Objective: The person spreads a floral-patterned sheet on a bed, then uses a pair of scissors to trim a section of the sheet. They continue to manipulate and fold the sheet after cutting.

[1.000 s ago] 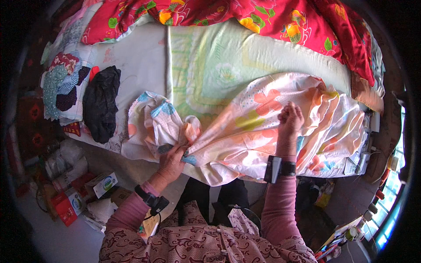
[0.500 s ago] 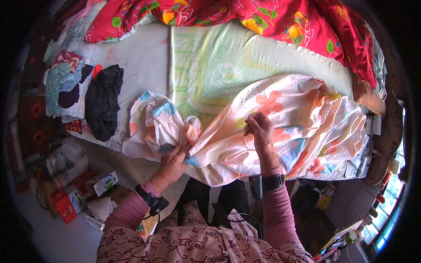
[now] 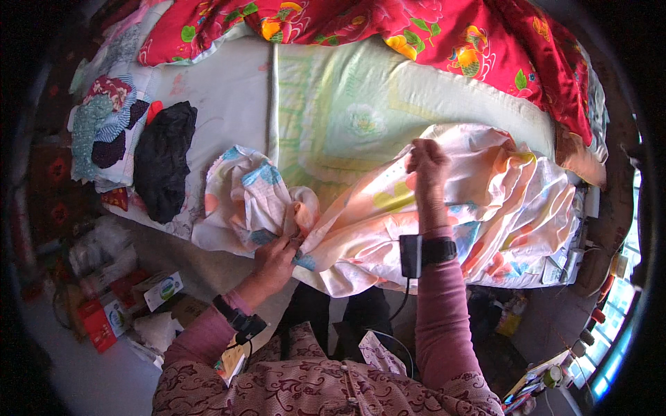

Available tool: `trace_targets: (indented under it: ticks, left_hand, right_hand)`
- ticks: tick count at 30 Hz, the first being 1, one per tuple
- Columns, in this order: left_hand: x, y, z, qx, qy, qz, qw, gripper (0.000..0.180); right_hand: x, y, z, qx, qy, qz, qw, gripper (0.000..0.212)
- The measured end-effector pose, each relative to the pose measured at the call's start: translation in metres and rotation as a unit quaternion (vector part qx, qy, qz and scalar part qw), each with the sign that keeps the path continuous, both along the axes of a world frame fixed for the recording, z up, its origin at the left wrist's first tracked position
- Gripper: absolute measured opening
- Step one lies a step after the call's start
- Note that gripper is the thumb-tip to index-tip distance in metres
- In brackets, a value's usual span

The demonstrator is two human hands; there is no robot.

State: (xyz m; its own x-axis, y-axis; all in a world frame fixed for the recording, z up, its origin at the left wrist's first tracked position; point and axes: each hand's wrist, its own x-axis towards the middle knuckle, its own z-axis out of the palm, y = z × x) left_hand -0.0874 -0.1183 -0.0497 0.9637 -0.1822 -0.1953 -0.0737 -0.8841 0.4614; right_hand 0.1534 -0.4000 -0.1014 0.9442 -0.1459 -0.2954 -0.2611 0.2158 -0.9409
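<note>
A pale sheet of cloth with orange, blue and yellow flower shapes lies bunched along the near side of the bed. My left hand is closed on a gathered fold of it, left of the middle. One wrinkled part of the cloth spreads beyond that grip. My right hand, fingers curled together, is over the cloth's far edge, farther from me than the left. Whatever sits in its fingers, if anything, is too small or hidden to make out. Both wrists wear black bands.
A red flowered quilt covers the bed's far side, beyond a pale green sheet. Black clothing and folded garments lie at left. Boxes stand on the floor at lower left. A cable hangs by my right wrist.
My right hand has moved away from my body and slightly right, toward the cloth's far edge. My left hand keeps its grip in nearly the same spot.
</note>
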Motion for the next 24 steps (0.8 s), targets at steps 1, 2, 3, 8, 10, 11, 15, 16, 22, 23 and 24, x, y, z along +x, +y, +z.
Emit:
trace_targets:
  ticks: [1, 2, 3, 8, 10, 11, 15, 16, 22, 23, 24]
  left_hand:
    - [-0.001, 0.001, 0.000, 0.004, 0.004, 0.003, 1.000, 0.045]
    - [-0.003, 0.001, 0.001, -0.002, 0.002, 0.010, 1.000, 0.045]
    - [-0.004, 0.002, 0.001, -0.009, 0.000, 0.017, 1.000, 0.045]
    - [-0.004, 0.004, 0.001, -0.036, 0.000, 0.036, 0.999, 0.052]
    - [-0.003, 0.006, -0.001, -0.040, 0.019, 0.049, 0.998, 0.053]
    - [-0.003, 0.007, -0.002, -0.045, 0.017, 0.054, 0.997, 0.053]
    - [-0.004, 0.012, -0.005, -0.028, 0.063, 0.072, 0.995, 0.052]
    - [-0.003, 0.013, -0.006, -0.039, 0.078, 0.079, 0.993, 0.051]
    - [0.002, 0.016, -0.010, -0.050, 0.108, 0.095, 0.988, 0.046]
    - [0.004, 0.018, -0.010, -0.043, 0.125, 0.098, 0.986, 0.045]
    - [0.005, 0.018, -0.009, -0.050, 0.114, 0.098, 0.987, 0.044]
  right_hand:
    - [0.004, -0.014, 0.006, 0.009, 0.002, -0.036, 0.999, 0.010]
    - [0.009, -0.026, 0.012, 0.009, 0.023, -0.085, 0.996, 0.010]
    - [0.010, -0.038, 0.019, -0.015, 0.030, -0.077, 0.997, 0.009]
    - [-0.055, -0.091, 0.034, -0.107, 0.006, 0.114, 0.988, 0.018]
    - [-0.121, -0.113, 0.036, -0.224, 0.050, 0.187, 0.955, 0.023]
    - [-0.158, -0.123, 0.038, -0.266, 0.120, 0.229, 0.929, 0.026]
    - [-0.289, -0.164, 0.054, -0.506, 0.171, 0.494, 0.686, 0.034]
    - [-0.319, -0.172, 0.064, -0.626, 0.087, 0.553, 0.544, 0.037]
    - [-0.324, -0.209, 0.066, -0.536, 0.260, 0.655, 0.466, 0.031]
    - [-0.312, -0.210, 0.071, -0.531, 0.188, 0.630, 0.534, 0.029]
    - [-0.299, -0.207, 0.077, -0.522, 0.113, 0.600, 0.596, 0.028]
